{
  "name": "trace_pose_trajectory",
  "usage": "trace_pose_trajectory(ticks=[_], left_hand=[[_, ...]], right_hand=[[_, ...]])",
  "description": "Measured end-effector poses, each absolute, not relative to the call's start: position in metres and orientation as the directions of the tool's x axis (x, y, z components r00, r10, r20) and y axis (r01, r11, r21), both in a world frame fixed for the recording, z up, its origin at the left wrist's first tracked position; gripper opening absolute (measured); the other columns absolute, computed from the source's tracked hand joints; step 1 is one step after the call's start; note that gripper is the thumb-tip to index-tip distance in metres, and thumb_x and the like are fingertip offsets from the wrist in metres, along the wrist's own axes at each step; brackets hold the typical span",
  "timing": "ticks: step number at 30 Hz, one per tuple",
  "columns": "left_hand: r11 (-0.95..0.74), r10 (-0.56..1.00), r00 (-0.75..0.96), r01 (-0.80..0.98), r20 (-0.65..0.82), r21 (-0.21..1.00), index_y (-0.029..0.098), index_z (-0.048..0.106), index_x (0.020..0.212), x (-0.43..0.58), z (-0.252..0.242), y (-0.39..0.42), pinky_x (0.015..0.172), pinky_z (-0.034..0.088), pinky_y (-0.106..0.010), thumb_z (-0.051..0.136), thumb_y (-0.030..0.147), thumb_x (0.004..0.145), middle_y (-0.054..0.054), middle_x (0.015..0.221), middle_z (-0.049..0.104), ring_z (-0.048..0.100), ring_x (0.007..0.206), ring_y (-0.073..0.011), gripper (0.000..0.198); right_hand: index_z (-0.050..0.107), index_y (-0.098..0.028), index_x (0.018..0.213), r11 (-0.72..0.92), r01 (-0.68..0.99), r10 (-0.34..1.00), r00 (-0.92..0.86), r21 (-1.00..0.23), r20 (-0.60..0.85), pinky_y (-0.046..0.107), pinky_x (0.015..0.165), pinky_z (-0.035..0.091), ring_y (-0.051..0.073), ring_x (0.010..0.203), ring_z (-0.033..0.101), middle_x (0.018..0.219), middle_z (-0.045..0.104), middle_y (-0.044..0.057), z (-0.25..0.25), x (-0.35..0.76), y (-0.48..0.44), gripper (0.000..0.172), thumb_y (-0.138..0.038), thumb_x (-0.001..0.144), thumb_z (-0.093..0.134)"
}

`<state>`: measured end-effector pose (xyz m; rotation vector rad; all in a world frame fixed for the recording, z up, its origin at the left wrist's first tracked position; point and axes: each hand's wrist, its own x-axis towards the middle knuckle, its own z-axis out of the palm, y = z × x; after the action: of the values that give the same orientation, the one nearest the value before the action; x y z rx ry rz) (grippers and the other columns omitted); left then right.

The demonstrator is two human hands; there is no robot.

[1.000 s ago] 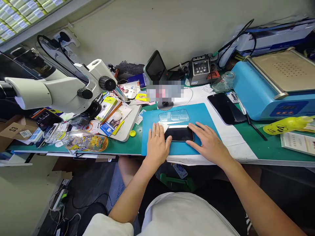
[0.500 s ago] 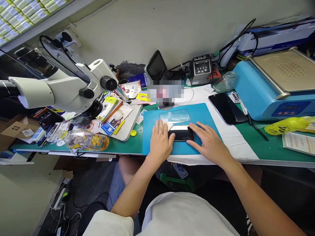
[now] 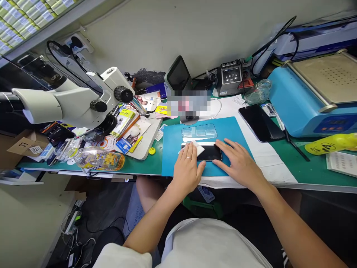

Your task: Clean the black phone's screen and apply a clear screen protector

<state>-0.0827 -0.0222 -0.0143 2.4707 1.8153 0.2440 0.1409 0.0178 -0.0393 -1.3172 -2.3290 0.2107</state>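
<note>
A dark phone (image 3: 209,152) is laid flat near the middle of the blue mat (image 3: 171,156), screen up, its long axis running left to right along the mat's front edge. The left hand (image 3: 188,169) is held palm down over the phone's left end, fingers together and stretched out, pressing a white cloth (image 3: 199,149) onto the glass without clenching it. The right hand (image 3: 237,162) is spread flat on the mat at the phone's right end, grasping nothing, fingertips at its edge. A clear film (image 3: 199,132) is seen at the back of the mat. The mat is set on a green bench (image 3: 292,158), with a microscope (image 3: 78,100) to its left and a pale wall behind.
</note>
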Motion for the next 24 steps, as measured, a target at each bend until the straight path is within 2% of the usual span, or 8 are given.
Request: trace_pose_trajectory(ticks=[4,11,19,24], left_hand=[[-0.294,0.954,0.281,0.945,0.104,0.144,0.002,0.04,0.16,-0.074,-0.014,-0.014,0.13,0.033,-0.05,0.035,0.043,0.113,-0.021,0.171,0.035,0.029,0.162,-0.0318,0.062],[-0.326,0.945,0.315,0.934,0.089,0.15,0.005,0.034,0.164,-0.086,-0.016,-0.058,0.128,0.037,-0.05,0.036,0.042,0.113,-0.018,0.174,0.03,0.028,0.162,-0.0314,0.063],[-0.339,0.939,0.325,0.929,0.111,0.148,0.002,0.04,0.16,-0.067,-0.014,-0.009,0.131,0.033,-0.047,0.031,0.046,0.114,-0.019,0.171,0.036,0.029,0.162,-0.0299,0.065],[-0.376,0.925,0.362,0.918,0.12,0.128,0.001,0.039,0.161,-0.063,-0.016,-0.018,0.131,0.032,-0.046,0.032,0.046,0.114,-0.02,0.172,0.033,0.027,0.163,-0.0304,0.066]], right_hand=[[0.047,-0.021,0.158,0.529,0.775,0.844,-0.44,-0.345,0.307,0.063,0.119,0.044,0.039,0.15,0.048,0.154,0.063,0.014,-0.039,0.141,0.017,0.062,-0.054,0.105,0.049],[0.045,-0.02,0.16,0.54,0.769,0.835,-0.44,-0.341,0.33,0.062,0.118,0.044,0.039,0.15,0.048,0.154,0.062,0.014,-0.04,0.141,0.018,0.064,-0.053,0.105,0.05],[0.046,-0.022,0.16,0.523,0.779,0.848,-0.438,-0.346,0.297,0.062,0.119,0.044,0.038,0.151,0.047,0.155,0.061,0.013,-0.04,0.141,0.017,0.063,-0.054,0.105,0.049],[0.044,-0.022,0.16,0.535,0.776,0.84,-0.446,-0.335,0.309,0.064,0.118,0.044,0.039,0.151,0.047,0.155,0.061,0.014,-0.04,0.141,0.017,0.064,-0.053,0.105,0.049]])
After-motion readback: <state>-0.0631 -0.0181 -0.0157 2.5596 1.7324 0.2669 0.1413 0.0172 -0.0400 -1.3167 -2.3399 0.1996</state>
